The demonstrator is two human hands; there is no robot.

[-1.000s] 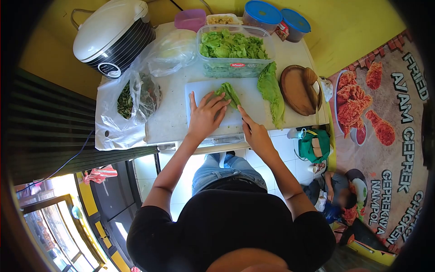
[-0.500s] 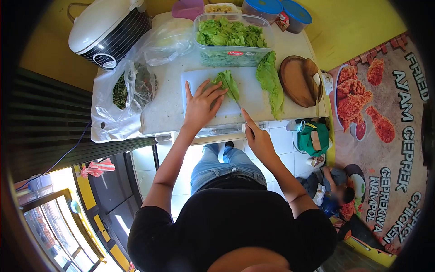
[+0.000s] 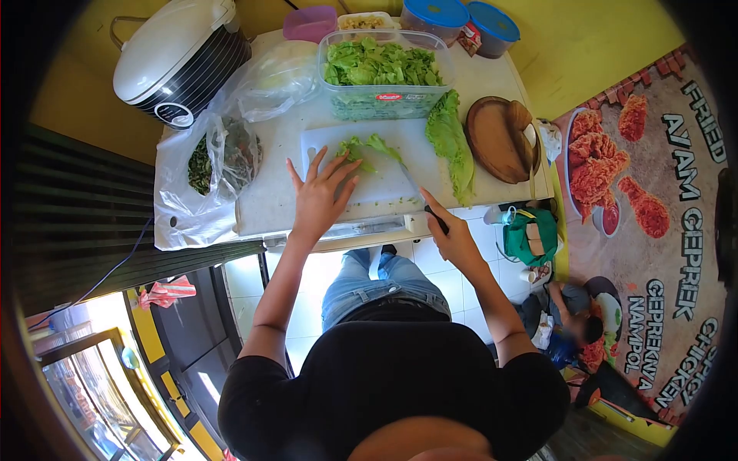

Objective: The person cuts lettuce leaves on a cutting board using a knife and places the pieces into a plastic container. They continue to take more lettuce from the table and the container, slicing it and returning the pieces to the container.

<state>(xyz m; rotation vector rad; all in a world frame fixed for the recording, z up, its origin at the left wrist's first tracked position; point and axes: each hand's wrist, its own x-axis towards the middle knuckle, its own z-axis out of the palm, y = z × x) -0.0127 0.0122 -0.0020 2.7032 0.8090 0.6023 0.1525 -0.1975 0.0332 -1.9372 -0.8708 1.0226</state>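
Observation:
My left hand (image 3: pixel 323 194) lies with its fingers spread at the left part of a white cutting board (image 3: pixel 374 189), the fingertips by cut lettuce (image 3: pixel 370 146). My right hand (image 3: pixel 455 237) is wrapped round the dark handle of a knife (image 3: pixel 413 183). Its blade points up and left across the board, and the tip reaches the right end of the cut lettuce. A whole lettuce leaf (image 3: pixel 450 142) rests along the board's right side. Behind the board stands a clear plastic container (image 3: pixel 361 104) full of chopped lettuce (image 3: pixel 380 63).
A wooden mortar with a pestle (image 3: pixel 490 146) sits at the right. Plastic bags (image 3: pixel 196 219) with greens lie at the left, below a rice cooker (image 3: pixel 181 58). Blue-lidded tubs (image 3: pixel 493 29) stand at the back. A person (image 3: pixel 565 323) is low at the right.
The lettuce piece under the knife has gone from a broad leaf to narrower, separated strips. My left hand sits slightly lower and further left, and the knife has shifted a little right and down.

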